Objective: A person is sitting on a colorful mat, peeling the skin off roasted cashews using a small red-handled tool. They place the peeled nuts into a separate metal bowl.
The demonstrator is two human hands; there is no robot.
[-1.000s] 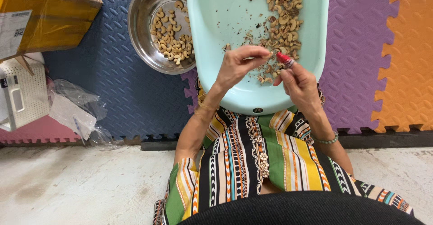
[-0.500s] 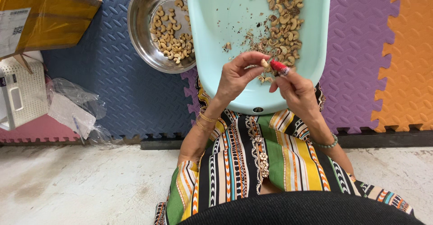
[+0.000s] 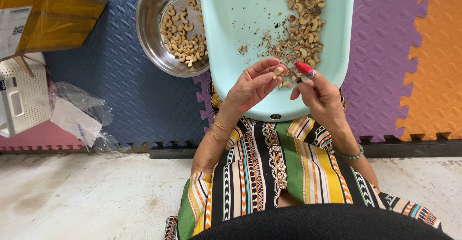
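My left hand [image 3: 252, 83] pinches a pale cashew nut [image 3: 277, 71] between thumb and fingertips, over the near end of a mint-green plastic tub [image 3: 231, 23]. My right hand [image 3: 320, 95] grips a small red-handled tool [image 3: 304, 68] whose tip points at the nut. A heap of unpeeled cashews [image 3: 301, 16] with brown skin flakes lies in the right half of the tub. The tub rests on my lap, over a striped multicoloured dress [image 3: 269, 172].
A steel bowl [image 3: 154, 28] holding peeled cashews [image 3: 185, 35] stands left of the tub on blue foam floor mats [image 3: 120, 91]. A cardboard box [image 3: 45, 14], a white basket [image 3: 19, 100] and crumpled clear plastic [image 3: 77, 115] lie at far left. Purple and orange mats lie right.
Both hands have lifted slightly off the heap and drawn toward me, with the nut now held up between my left fingertips and the red tool set against it.
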